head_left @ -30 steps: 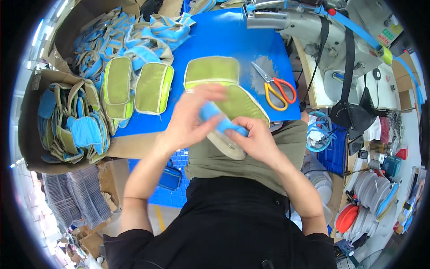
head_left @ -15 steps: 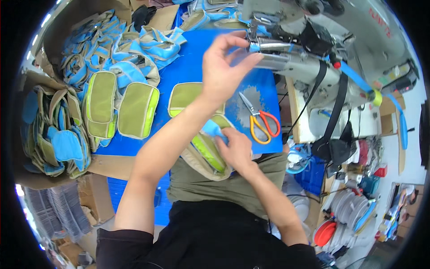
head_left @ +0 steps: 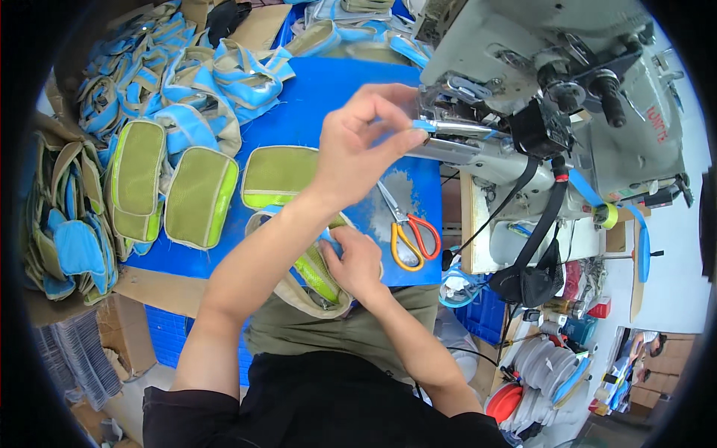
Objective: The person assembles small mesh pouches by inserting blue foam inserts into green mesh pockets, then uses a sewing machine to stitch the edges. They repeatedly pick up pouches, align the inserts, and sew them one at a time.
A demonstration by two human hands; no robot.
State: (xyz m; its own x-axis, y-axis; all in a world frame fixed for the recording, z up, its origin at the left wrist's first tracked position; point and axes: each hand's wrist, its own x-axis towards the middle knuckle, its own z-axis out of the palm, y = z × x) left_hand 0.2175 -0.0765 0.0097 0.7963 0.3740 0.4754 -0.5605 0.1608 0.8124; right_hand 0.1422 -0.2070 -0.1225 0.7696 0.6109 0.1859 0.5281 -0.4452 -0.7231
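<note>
At the sewing machine [head_left: 474, 56], my left hand [head_left: 351, 145] is raised, thumb and fingers closed on the end of a blue binding tape [head_left: 423, 125] at the metal tape guide. Its forearm crosses over the work below. My right hand [head_left: 355, 261] grips a beige-edged pouch [head_left: 317, 280] with bright green mesh and a bit of blue trim, at the table's near edge over my lap; the fingers partly hide it. Just beyond lies a flat olive mesh panel [head_left: 280, 170] with a green strip, partly behind my left forearm. Scissors [head_left: 403, 231] with orange and yellow handles lie to the right.
On the blue tabletop [head_left: 328, 82], two olive panels [head_left: 200, 198] lie at left beside a heap of blue-and-beige pieces [head_left: 187, 82]. A cardboard box [head_left: 160, 287] holds stacked pieces. Black straps [head_left: 523, 250] hang from the machine at right.
The whole view has shifted, bringing more of the machine into sight. My left thumb and fingers have drawn closer together at the tape guide. My right hand still holds the pouch.
</note>
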